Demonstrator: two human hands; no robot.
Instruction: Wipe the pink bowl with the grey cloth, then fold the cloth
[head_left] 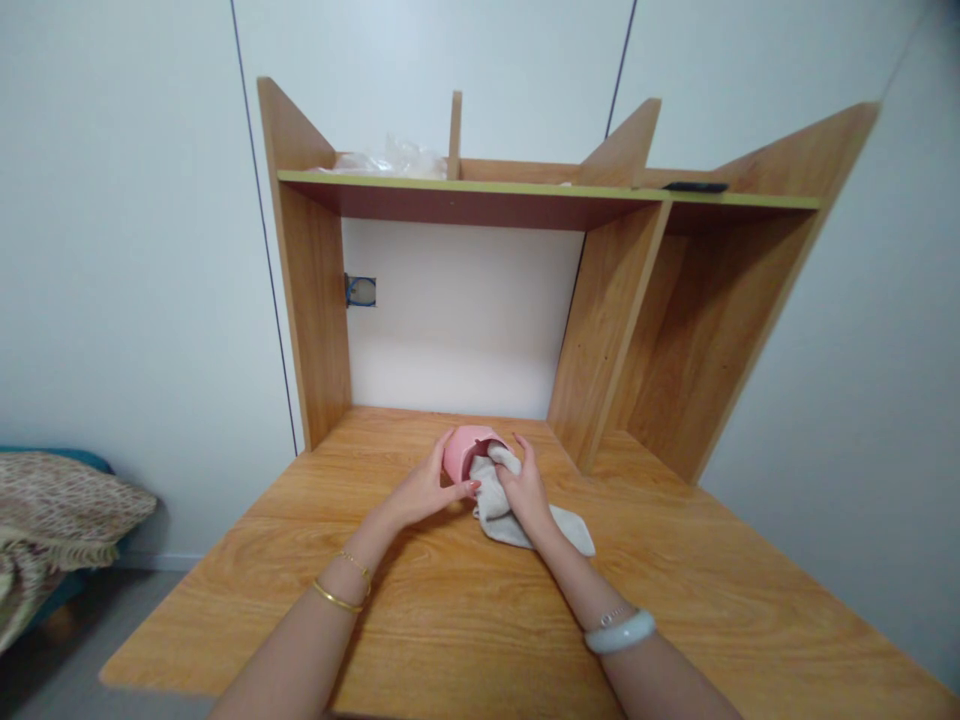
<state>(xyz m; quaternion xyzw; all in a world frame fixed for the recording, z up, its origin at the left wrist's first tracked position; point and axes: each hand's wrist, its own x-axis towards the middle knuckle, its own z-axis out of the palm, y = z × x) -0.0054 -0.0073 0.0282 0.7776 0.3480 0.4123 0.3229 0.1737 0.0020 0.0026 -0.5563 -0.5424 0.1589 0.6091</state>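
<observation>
A pink, rounded container (pixel 459 452) is tipped on its side above the wooden desk, its opening turned toward my right hand. My left hand (pixel 426 488) grips it from the left, with the thumb at the near rim. My right hand (pixel 523 488) holds a light grey cloth (pixel 491 505) and pushes part of it into the opening. The rest of the cloth hangs down to the right under my right wrist. Some fingertips of my right hand are hidden by the cloth.
The wooden desk (pixel 465 620) carries a shelf unit (pixel 480 190) at its back. On the upper shelf lie a clear plastic bag (pixel 394 160) and a dark flat object (pixel 696 187). An open socket box (pixel 361 291) shows in the wall. A patterned blanket (pixel 67 505) is at far left.
</observation>
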